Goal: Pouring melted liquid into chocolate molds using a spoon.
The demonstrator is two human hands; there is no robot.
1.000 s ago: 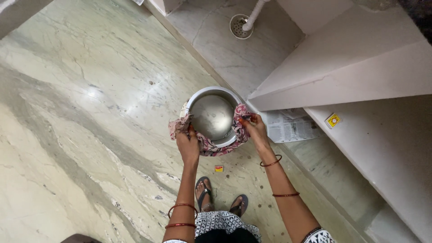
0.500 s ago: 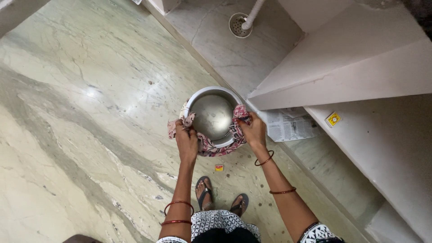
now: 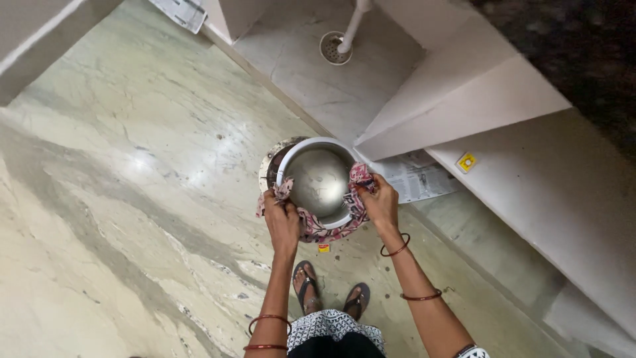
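Both hands unchanged since prior frame: left hand [image 3: 281, 222] and right hand [image 3: 379, 202] grip closed on patterned cloth [image 3: 318, 230] around steel pot [image 3: 319, 180], above marble floor [image 3: 132, 199]. Newspaper [image 3: 417, 176] at 3 o'clock, floor drain [image 3: 333, 48] at 12.

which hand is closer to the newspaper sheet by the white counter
Right. The right hand grips the cloth on the steel pot at the rim side next to the newspaper sheet; the left hand holds the far rim, with the pot between.
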